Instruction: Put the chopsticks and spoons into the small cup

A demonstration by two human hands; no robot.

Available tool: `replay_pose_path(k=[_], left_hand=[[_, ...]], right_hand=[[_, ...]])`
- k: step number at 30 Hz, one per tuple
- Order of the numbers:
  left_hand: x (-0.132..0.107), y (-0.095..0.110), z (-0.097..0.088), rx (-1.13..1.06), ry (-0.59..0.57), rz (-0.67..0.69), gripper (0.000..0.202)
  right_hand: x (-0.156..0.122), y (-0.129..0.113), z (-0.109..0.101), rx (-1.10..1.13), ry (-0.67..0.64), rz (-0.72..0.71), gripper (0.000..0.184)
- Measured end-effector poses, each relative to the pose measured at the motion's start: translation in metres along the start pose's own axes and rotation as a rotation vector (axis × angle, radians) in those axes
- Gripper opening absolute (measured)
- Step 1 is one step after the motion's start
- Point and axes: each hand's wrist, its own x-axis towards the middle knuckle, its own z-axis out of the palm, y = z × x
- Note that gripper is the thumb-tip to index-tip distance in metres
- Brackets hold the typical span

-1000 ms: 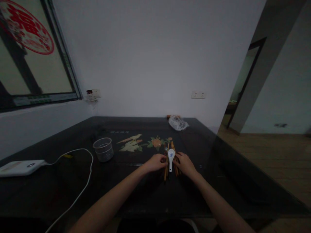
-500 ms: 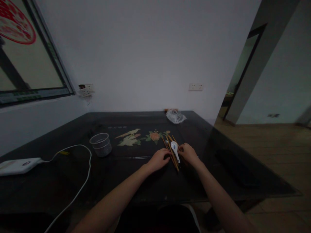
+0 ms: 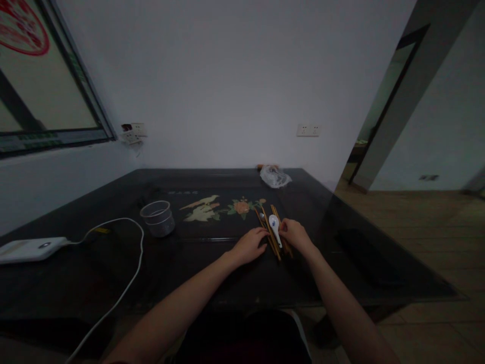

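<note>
A white spoon (image 3: 273,222) with a blue mark on its bowl lies among several wooden chopsticks (image 3: 276,251) on the dark table. The bowl of a small metal spoon (image 3: 261,216) shows at their left. My left hand (image 3: 250,246) is curled at the left side of the bundle, its fingertips on the chopsticks there. From the right, my right hand (image 3: 295,235) pinches at the chopsticks beside the white spoon's handle. Its fingers partly cover these sticks.
A clear plastic cup (image 3: 159,220) stands left on the table (image 3: 204,278). Further left, a white device (image 3: 32,250) trails a white cable (image 3: 139,263). A crumpled plastic bag (image 3: 275,177) lies at the back, and a dark flat object (image 3: 369,258) lies at right.
The chopsticks under my right hand now lie straighter, a little apart from the white spoon on its right. Both hands stay at the bundle. The camera view has tilted down slightly.
</note>
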Motion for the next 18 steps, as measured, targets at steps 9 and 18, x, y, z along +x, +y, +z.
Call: replay_pose_path(k=[9,18], left_hand=[[-0.003,0.0,-0.005,0.043,0.047,0.033,0.031],[-0.002,0.006,-0.026,0.066,0.126,0.016,0.024]], right_hand=[[-0.007,-0.005,-0.007,-0.046,-0.019,0.063,0.011],[-0.007,-0.007,-0.01,-0.006,0.065,0.047,0.019]])
